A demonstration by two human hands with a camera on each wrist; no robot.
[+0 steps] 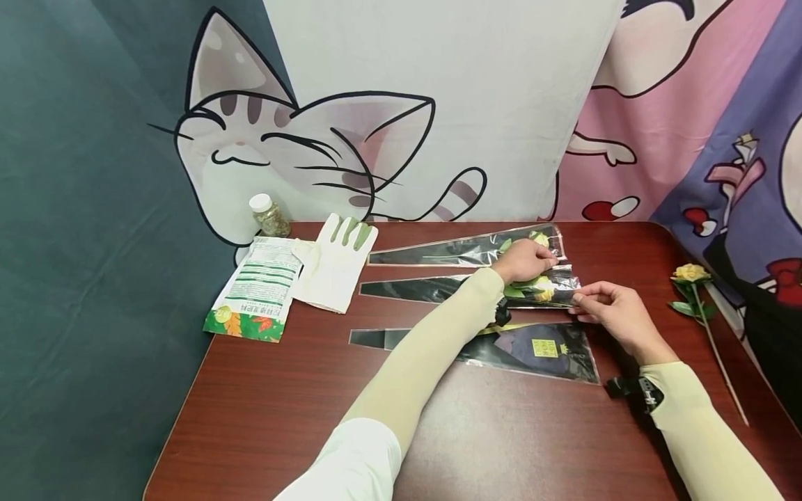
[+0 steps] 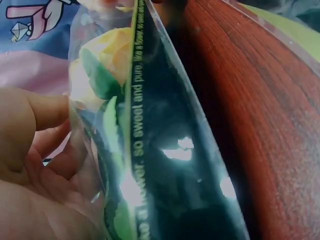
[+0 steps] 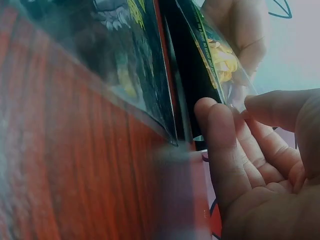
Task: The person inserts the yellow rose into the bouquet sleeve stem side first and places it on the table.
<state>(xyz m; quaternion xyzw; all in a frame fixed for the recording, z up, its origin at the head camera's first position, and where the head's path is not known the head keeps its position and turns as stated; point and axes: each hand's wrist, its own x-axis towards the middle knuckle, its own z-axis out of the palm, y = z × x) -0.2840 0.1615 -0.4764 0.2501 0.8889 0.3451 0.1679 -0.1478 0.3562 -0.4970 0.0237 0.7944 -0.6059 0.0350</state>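
Cloth-backed craft corner, home or studio unclear
Cartoon-cat curtain (image 1: pixel 507 76) behind a wooden desk (image 1: pixel 282 410) bearing yellow roses (image 1: pixel 691 273), flower sleeves (image 1: pixel 501 353) and a printed packet (image 1: pixel 260 282).

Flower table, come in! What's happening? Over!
Right grip pinching wide end of middle sleeve; left grip at its far edge; yellow flower inside; other sleeves close on both sides.

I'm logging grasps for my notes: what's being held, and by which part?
The middle flower sleeve: the right grip pinches its wide end, near the corner. The left grip is at its far edge; pinching there is unclear.
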